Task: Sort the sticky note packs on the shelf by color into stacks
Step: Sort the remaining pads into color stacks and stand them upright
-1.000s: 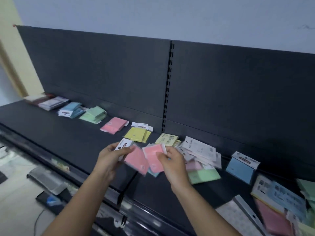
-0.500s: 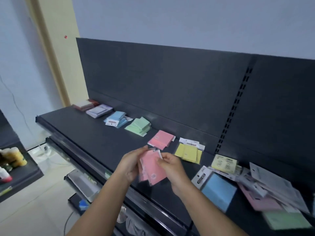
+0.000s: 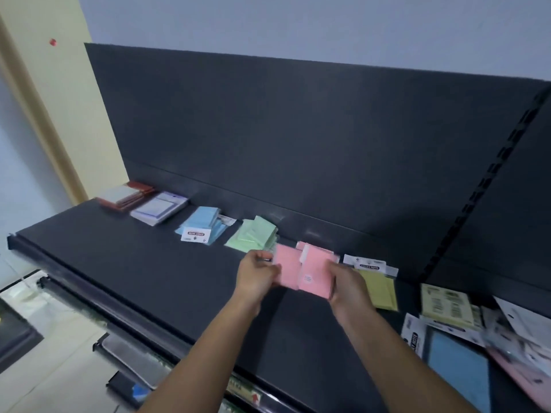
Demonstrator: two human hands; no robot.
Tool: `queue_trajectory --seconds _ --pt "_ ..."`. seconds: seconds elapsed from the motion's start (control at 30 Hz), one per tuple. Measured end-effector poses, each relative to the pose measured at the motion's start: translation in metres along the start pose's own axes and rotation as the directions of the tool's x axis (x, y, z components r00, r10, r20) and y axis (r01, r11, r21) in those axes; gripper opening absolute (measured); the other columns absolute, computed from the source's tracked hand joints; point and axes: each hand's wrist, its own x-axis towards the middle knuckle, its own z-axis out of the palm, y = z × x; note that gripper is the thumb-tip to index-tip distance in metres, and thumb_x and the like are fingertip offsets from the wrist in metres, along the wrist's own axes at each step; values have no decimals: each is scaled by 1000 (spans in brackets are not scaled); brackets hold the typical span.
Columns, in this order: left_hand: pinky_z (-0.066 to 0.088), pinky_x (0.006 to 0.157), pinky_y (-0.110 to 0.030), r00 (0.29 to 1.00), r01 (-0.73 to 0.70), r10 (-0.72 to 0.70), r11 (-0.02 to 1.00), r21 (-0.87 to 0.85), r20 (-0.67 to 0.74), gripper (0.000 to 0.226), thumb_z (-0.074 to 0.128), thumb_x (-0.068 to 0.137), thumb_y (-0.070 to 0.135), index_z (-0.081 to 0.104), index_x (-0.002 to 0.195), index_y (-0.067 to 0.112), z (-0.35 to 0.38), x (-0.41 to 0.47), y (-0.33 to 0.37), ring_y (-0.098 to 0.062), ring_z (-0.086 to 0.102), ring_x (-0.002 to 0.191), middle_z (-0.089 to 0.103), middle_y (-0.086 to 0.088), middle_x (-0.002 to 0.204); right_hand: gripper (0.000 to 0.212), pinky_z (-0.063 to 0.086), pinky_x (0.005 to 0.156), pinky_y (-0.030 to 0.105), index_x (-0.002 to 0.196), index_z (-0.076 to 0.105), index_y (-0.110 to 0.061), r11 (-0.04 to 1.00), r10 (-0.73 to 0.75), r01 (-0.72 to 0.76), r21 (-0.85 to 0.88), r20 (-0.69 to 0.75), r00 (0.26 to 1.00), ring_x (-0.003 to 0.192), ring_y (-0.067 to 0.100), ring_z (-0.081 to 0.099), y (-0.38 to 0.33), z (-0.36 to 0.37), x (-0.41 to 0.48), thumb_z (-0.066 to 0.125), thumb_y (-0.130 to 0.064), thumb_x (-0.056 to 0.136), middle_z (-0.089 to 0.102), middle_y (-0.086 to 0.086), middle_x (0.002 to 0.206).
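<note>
We now have both hands out over the shelf point(image 3: 125, 263): left hand point(image 3: 258, 277) and right hand point(image 3: 347, 289) grip the pink packs point(image 3: 310, 271) at the pink spot, between green stack point(image 3: 256, 235) and yellow stack point(image 3: 377, 283), no longer near us.

Behind the shelving you see a pale blue-grey wall point(image 3: 298, 22); at far left it meets a cream-yellow pillar point(image 3: 50, 99) carrying a small red dot point(image 3: 52, 42). A black back panel point(image 3: 298, 138) rises behind the display, and at right you find a slotted upright point(image 3: 483, 186) running diagonally, its holes blurred. Near left, below the display edge, you see a light tiled floor point(image 3: 53, 383). A dark lower ledge point(image 3: 18, 332) lies at the extreme left. A grey tray-like object point(image 3: 131, 359) sits beneath the front edge, with a dark flat item bearing a blue patch point(image 3: 134, 390) just nearer; what either is cannot be told.
</note>
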Motion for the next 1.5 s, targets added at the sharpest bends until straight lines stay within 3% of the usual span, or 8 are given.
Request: queue_trajectory --seconds 0.17,0.37,0.57,0.83,0.97,1.17,1.3,1.5 --pt "56 77 -40 998 -57 54 995 82 30 24 53 83 -12 54 90 11 34 28 -3 -23 56 80 55 -8 90 26 43 57 23 71 54 -5 998 -24 24 -64 -4 1000 63 16 50 -25 -11 34 40 12 86 54 8 72" --pt "57 74 -35 987 -132 105 961 242 120 22 57 86 -5 64 98 12 48 59 -4 -19 61 83 62 -5 103 34 51 72 36 113 55 2 989 -128 129 -70 22 992 83 28 60 -22 -7 58 46 15 82 63 21 99" --pt "46 92 -39 932 -361 298 691 626 209 27 63 82 2 66 108 5 44 70 -21 -28 58 101 64 -12 108 33 51 61 26 102 49 -17 943 -186 174 -283 -15 982 73 14 63 0 -7 74 59 5 80 66 1 85" --pt "49 77 -36 939 -296 176 851 433 296 16 57 87 5 59 102 11 37 81 -20 -24 60 82 64 -5 89 24 42 85 22 103 59 -6 596 -465 303 -744 -12 885 95 20 55 14 16 76 55 2 80 56 9 106" --pt "46 65 -35 911 -365 208 810 460 357 8 58 85 7 55 93 4 40 82 -10 -29 61 78 63 -12 84 22 33 86 12 106 58 -8 561 -511 294 -774 -45 858 97 12 48 13 21 67 54 -4 85 49 5 114" --pt "38 100 -44 803 -590 440 679 436 402 47 64 80 5 49 125 0 53 60 -1 -35 49 114 54 -17 122 24 34 81 7 109 59 -7 571 -627 340 -747 -130 768 95 10 52 4 -3 34 54 -2 86 58 6 110" --pt "36 94 -31 623 -747 503 608 268 599 38 63 80 4 55 117 6 84 29 -6 -28 52 106 61 -6 109 25 36 83 10 109 59 -7 549 -661 285 -786 -200 723 97 11 53 -2 -41 3 52 0 86 59 5 108" --pt "38 92 -30 428 -837 336 498 227 839 58 63 85 25 35 135 17 140 -14 -30 -18 49 107 57 5 109 24 39 83 16 104 60 -7 599 -669 159 -785 -382 637 98 15 55 -10 -111 -44 51 3 85 61 3 104"
